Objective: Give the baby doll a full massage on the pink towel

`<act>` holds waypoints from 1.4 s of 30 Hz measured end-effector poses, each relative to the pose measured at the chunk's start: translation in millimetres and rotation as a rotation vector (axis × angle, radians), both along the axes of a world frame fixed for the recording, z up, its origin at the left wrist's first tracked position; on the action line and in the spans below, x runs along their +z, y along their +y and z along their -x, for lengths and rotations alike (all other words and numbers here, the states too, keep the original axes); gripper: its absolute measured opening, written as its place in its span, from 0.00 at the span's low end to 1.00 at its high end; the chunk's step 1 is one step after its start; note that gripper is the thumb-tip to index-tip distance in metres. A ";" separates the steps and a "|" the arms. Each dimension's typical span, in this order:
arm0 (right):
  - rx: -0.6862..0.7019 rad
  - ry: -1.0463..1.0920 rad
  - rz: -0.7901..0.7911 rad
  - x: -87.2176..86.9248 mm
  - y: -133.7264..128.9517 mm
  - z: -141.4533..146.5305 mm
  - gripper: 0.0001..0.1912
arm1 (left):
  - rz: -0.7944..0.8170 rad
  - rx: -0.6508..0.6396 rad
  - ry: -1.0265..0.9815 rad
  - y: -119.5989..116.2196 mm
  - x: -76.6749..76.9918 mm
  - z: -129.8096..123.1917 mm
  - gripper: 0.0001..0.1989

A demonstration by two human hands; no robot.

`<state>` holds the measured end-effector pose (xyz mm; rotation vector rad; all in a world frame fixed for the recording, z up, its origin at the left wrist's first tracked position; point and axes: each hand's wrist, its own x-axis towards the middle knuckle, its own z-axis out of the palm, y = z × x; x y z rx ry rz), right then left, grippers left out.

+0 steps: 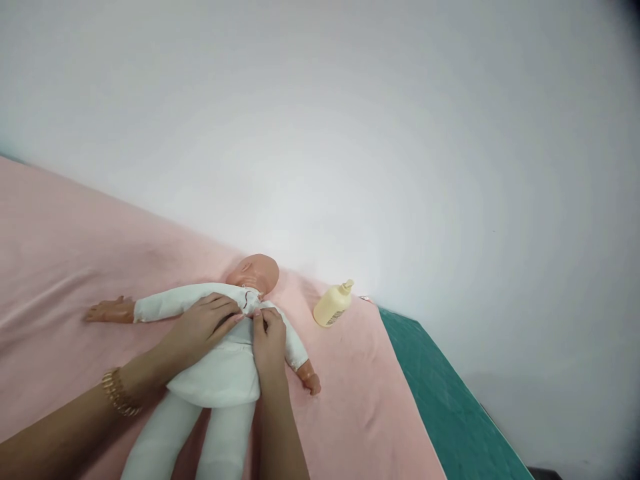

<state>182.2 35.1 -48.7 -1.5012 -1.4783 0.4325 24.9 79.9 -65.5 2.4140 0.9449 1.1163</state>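
A baby doll (233,373) in white cloth lies on a pink sheet, its bald head turned sideways at the far end. Its arms are spread out to both sides. My left hand (203,328) rests on the doll's upper torso, fingers laid along the cloth and thumb reaching toward the middle. Close beside it, my right hand (271,337) touches the other side of the upper torso, with bent fingers and a gap between thumb and forefinger. Neither hand visibly lifts anything. Between the hands and the neck, a dark red curved mark or thread (246,299) shows on the cloth.
A pale yellow pump bottle (331,307) stands on the pink sheet (360,387), right of the doll and near the wall (320,133). Beyond the sheet's right edge lies a green surface (440,380). A gold bracelet (119,392) circles my left wrist.
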 end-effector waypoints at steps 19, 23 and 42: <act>0.067 -0.024 -0.100 -4.5 -4.8 0.2 0.13 | -0.056 0.043 0.027 2.8 -8.1 -0.6 0.20; 0.100 -0.018 -0.111 -5.5 -7.1 -1.3 0.15 | -0.099 0.063 0.031 4.0 -10.3 -1.1 0.22; 0.073 -0.109 -0.026 -8.4 -4.7 -2.0 0.19 | -0.028 0.055 0.048 5.4 -11.8 -2.3 0.25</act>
